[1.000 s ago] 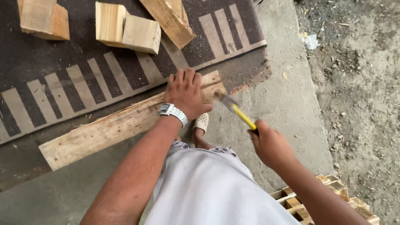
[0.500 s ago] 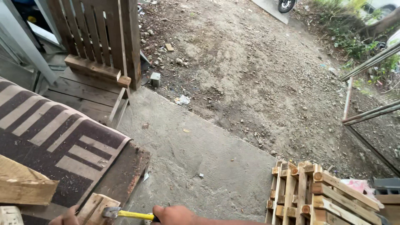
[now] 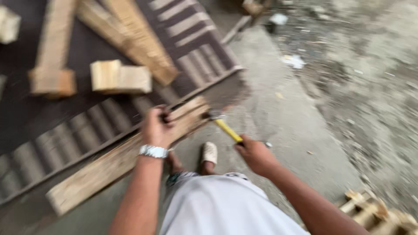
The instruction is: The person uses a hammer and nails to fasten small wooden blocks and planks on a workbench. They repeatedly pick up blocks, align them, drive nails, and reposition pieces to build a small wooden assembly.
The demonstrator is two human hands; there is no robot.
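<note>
Gripping: your left hand [image 3: 157, 128] curls over the plank [image 3: 126, 159] on the mat's [image 3: 78, 130] edge.
Hammer [image 3: 224, 126]: right hand [image 3: 257, 154] wraps the yellow handle.
Handling: plank is stiff, probably heavy; hold mid-length.

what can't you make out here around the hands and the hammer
- Head view, metal head of the yellow-handled hammer: motion blur hides whether it touches the long pale wooden plank.
- Right hand: the handle's grip end is hidden inside it.
- Left hand: blur hides its fingertips on the plank.
- Stack of wooden slats: cut off by the bottom right edge.
</note>
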